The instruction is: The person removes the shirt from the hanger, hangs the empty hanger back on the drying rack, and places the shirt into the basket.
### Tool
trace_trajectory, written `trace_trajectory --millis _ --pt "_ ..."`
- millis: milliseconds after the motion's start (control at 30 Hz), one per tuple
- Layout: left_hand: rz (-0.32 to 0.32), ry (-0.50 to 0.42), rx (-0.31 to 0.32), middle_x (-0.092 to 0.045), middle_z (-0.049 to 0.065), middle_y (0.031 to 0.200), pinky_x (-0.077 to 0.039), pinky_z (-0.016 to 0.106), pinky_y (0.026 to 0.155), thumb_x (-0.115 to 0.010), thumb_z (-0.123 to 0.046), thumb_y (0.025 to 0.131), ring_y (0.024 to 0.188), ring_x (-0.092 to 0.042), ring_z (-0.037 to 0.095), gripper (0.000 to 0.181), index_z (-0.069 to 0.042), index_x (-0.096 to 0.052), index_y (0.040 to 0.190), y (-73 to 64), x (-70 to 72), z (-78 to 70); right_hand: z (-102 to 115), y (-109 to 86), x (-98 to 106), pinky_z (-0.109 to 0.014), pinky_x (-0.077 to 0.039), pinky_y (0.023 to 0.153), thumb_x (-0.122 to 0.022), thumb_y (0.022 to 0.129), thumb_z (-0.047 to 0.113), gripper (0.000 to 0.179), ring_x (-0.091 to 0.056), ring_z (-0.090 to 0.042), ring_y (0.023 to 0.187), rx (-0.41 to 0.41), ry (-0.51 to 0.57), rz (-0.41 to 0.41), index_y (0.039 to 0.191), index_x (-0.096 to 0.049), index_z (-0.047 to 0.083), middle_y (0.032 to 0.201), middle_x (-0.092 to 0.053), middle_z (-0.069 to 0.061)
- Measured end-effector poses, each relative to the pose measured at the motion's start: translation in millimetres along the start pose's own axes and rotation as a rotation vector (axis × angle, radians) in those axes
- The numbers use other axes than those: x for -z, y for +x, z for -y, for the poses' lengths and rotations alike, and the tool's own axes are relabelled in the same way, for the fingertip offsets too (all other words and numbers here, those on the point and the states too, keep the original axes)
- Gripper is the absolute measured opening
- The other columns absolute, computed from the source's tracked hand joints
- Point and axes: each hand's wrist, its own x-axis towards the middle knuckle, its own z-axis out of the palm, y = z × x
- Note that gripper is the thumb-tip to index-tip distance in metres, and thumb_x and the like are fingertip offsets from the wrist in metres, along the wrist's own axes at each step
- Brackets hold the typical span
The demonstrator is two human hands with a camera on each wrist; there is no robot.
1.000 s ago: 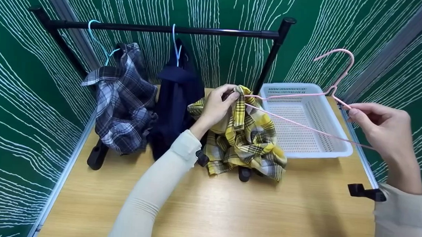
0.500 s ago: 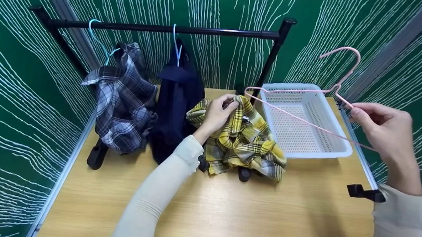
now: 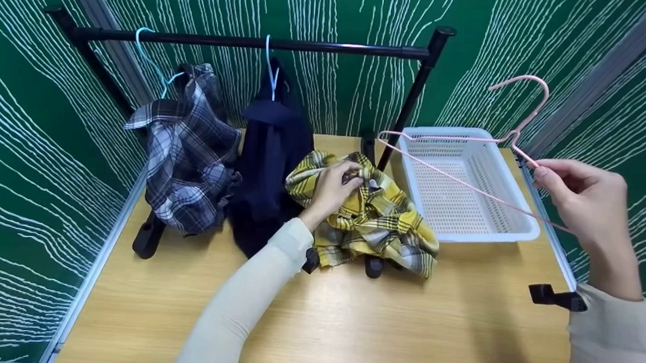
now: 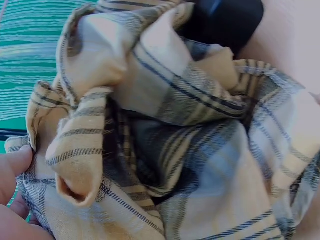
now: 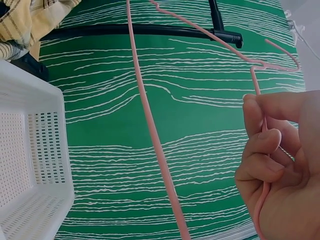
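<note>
A crumpled yellow, black and white plaid shirt lies bunched on the table beneath my left hand. My left thumb and fingers pinch a fold near its top; the left wrist view shows the fingers at the edge of the shirt, beside a rolled strip of its cloth. Off to the right, my right hand grips one sloping arm of a pink wire hanger. Its hook points up and its far end hangs in the air over the basket, apart from the shirt. In the right wrist view several fingers curl round the hanger.
A black garment rack stands along the back. On it hang a dark plaid shirt and a navy garment, both on blue hangers. The white plastic basket sits at the right on the wooden table.
My left hand has moved down with the fold of shirt, and the hanger's far end, earlier at the collar, is now out of the cloth. My right hand keeps its grip.
</note>
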Motion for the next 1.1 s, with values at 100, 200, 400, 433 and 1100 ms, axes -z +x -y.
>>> trace_trajectory --millis 100,200,400,433,1100 --pt "0.033 0.030 0.003 -0.073 0.007 0.132 -0.046 0.037 0.112 -0.077 -0.017 0.099 0.127 -0.064 0.027 0.028 -0.012 -0.076 0.126 -3.0 -3.7 3.1 0.1 0.9 -0.9 -0.012 -0.041 0.056 -0.075 0.101 0.030 0.035 -0.051 -0.014 0.072 -0.011 -0.008 0.001 0.122 -0.078 0.002 0.096 -0.070 0.016" --pt "0.067 0.060 0.004 -0.073 0.008 0.129 -0.047 0.037 0.111 -0.076 -0.016 0.100 0.125 -0.065 0.027 0.027 -0.013 -0.075 0.127 -6.1 -8.2 5.5 -0.3 1.2 -2.1 -0.012 -0.040 0.055 -0.074 0.101 0.029 0.034 -0.051 -0.015 0.073 -0.015 -0.011 0.006 0.122 -0.078 0.002 0.097 -0.070 0.016" --pt "0.121 0.153 -0.007 -0.073 0.007 0.125 -0.049 0.038 0.107 -0.070 -0.015 0.104 0.122 -0.064 0.028 0.024 -0.013 -0.075 0.128 -12.2 -16.5 10.5 -0.1 0.2 -4.1 -0.012 -0.041 0.057 -0.074 0.101 0.030 0.035 -0.052 -0.015 0.077 -0.015 -0.008 0.010 0.123 -0.078 0.002 0.097 -0.070 0.017" --pt "0.131 0.178 -0.009 -0.073 0.007 0.125 -0.049 0.038 0.107 -0.070 -0.016 0.104 0.121 -0.064 0.028 0.025 -0.013 -0.074 0.129 -13.0 -17.5 11.1 -0.2 0.0 -4.5 -0.012 -0.040 0.056 -0.074 0.101 0.030 0.035 -0.053 -0.015 0.077 -0.013 -0.008 0.009 0.123 -0.078 0.002 0.097 -0.070 0.018" --pt "0.264 0.551 0.014 -0.063 0.006 0.144 -0.043 0.045 0.113 -0.060 -0.032 0.109 0.132 -0.054 0.030 0.049 -0.021 -0.054 0.157 -25.9 8.8 -25.3 -5.1 -0.7 -9.3 -0.012 -0.041 0.057 -0.073 0.102 0.027 0.032 -0.057 -0.012 0.076 0.010 -0.005 0.029 0.122 -0.078 0.003 0.093 -0.072 0.022"
